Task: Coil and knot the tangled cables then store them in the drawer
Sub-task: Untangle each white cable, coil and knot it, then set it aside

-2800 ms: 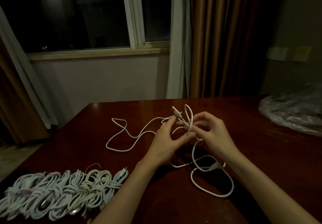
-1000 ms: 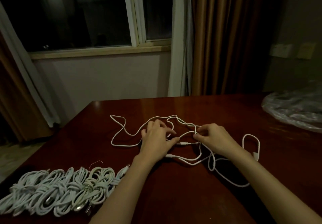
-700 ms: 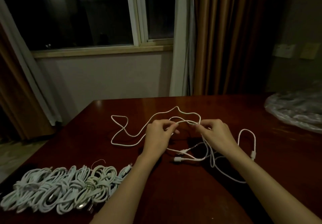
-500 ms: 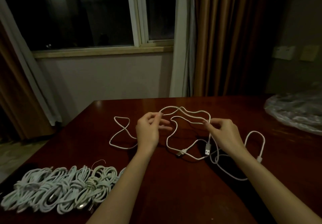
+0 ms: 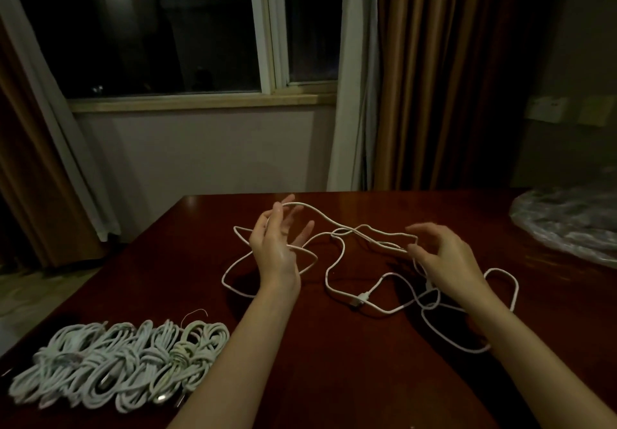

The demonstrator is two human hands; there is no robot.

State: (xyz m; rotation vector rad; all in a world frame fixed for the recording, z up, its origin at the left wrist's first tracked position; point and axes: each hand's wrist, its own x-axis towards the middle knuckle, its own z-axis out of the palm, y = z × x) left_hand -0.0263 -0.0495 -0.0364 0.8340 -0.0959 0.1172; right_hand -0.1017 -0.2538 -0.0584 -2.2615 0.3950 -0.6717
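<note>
Two hands are up over the dark wooden table (image 5: 334, 378), both mine, with the loose white cable (image 5: 377, 238) strung between them. My left hand (image 5: 275, 245) is raised with fingers spread and mostly straight; a strand of the cable runs over the fingertips near the top, draped rather than gripped. My right hand (image 5: 444, 255) has its fingers loosely curled, and the cable passes right at its fingertips; whether I am pinching it there or only touching it I cannot tell.

From my left hand the cable loops down onto the table in a wide bend to the left, well inside the left edge. Under and beyond my right wrist it lies in several crossing loops, the outermost one curving toward the right. A connector end (image 5: 359, 301) rests on the wood between my forearms, near the middle.

Near the front-left corner sits a row of coiled cables (image 5: 123, 375), already bundled, close to the table's left edge and just beside my left forearm. A crinkled plastic bag (image 5: 567, 225) lies at the far right, apart from the loose loops. Bare wood stretches between the bundles and the loose cable, and more beyond my hands up to the far edge, which stands off from the wall under the window (image 5: 167, 28).
</note>
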